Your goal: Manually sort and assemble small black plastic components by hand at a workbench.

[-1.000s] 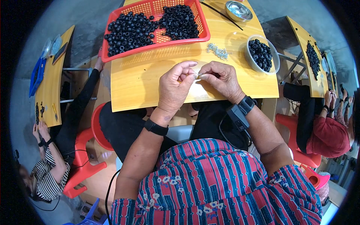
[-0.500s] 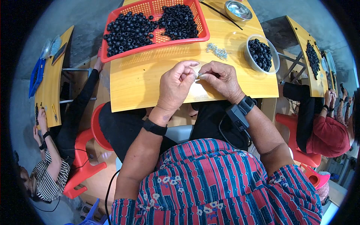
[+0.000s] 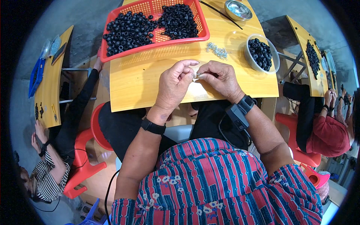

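Above the near part of the yellow table point(image 3: 135, 88), my two hands meet at the fingertips. My left hand point(image 3: 174, 82) pinches with thumb and index finger. Thumb and fingers of my right hand point(image 3: 221, 79) press together on a tiny dark piece point(image 3: 198, 75); its kind is too small to make out, and the fingers partly cover it. Just beyond the right hand lies a loose pile of small clear, shiny pieces point(image 3: 217, 51). A clear round tub point(image 3: 276, 64) of black ring-like parts point(image 3: 259, 54) stands to its right.
A red plastic basket point(image 3: 161, 46) at the far left holds two heaps of black parts point(image 3: 129, 33). Farther back are a metal bowl point(image 3: 245, 16) and a thin black stick point(image 3: 224, 17). Co-workers sit at tables on the left point(image 3: 64, 45) and right point(image 3: 317, 84).
My fingertips have shifted slightly, and the dark piece between them shows a little more. At the left table, the co-worker's hands have drawn back toward their body.
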Motion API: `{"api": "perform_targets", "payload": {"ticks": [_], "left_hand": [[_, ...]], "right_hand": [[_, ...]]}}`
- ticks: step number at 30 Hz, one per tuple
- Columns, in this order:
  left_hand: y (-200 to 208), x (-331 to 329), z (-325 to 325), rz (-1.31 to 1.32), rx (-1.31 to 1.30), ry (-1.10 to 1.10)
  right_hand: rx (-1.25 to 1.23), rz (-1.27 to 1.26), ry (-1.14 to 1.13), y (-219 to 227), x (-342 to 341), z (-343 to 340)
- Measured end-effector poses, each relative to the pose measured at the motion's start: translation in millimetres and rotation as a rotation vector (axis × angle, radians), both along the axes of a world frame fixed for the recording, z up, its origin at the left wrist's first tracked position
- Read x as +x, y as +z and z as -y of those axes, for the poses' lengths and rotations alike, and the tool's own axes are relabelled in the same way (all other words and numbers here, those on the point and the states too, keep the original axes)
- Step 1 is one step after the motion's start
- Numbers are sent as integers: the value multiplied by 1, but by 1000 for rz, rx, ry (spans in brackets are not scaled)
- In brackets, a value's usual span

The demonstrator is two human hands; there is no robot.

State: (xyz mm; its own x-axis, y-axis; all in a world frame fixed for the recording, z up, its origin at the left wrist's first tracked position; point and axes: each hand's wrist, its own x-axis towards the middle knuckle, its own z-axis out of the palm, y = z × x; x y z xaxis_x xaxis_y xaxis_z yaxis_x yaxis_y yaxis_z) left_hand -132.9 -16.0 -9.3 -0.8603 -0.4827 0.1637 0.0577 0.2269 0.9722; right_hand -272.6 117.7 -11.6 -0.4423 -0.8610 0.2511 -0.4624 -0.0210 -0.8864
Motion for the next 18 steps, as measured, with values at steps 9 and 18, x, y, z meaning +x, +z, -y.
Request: {"api": "perform_targets", "payload": {"ticks": [9,18], "left_hand": [[0,-2,1,8,57,9],[-1,-5,-1,6,70,47]], "right_hand": [[19,-8,3,4,0,1],[1,-17,34,2,-3,1]]}}
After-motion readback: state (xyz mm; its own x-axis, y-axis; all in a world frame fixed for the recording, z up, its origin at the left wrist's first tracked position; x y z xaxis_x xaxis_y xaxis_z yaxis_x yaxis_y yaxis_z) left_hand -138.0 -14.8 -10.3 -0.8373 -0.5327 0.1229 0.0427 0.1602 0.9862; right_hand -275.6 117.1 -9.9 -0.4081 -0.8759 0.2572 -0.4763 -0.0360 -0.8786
